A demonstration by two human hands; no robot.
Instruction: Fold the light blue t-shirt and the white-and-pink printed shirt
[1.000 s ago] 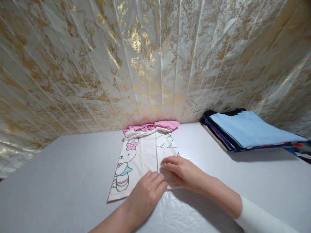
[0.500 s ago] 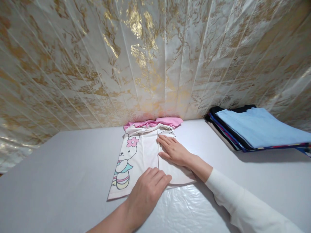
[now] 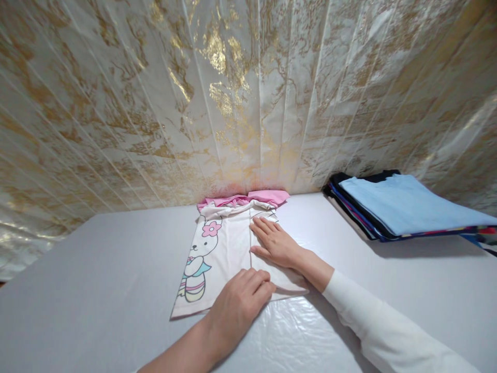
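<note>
A white T-shirt (image 3: 229, 243) with a cartoon bunny print and pink fabric (image 3: 267, 197) at its far end lies on the table, its right part folded over toward the middle. My left hand (image 3: 243, 303) is at the near hem, its fingers curled and closed on the shirt's edge; the fingertips are partly hidden. Farther up, my right hand (image 3: 275, 241) lies flat on the folded part, fingers stretched out and pressing on the cloth. The bunny's face and body show to the left of both hands.
A stack of folded clothes with a light blue garment (image 3: 411, 204) on top sits at the back right. The white-covered table (image 3: 97, 285) meets a gold-and-white patterned sheet (image 3: 248, 103) along its far edge.
My left fingers have curled in a little more at the hem, and the edge beside them has shifted slightly. The right hand remains flat on the shirt. The view has shifted slightly.
</note>
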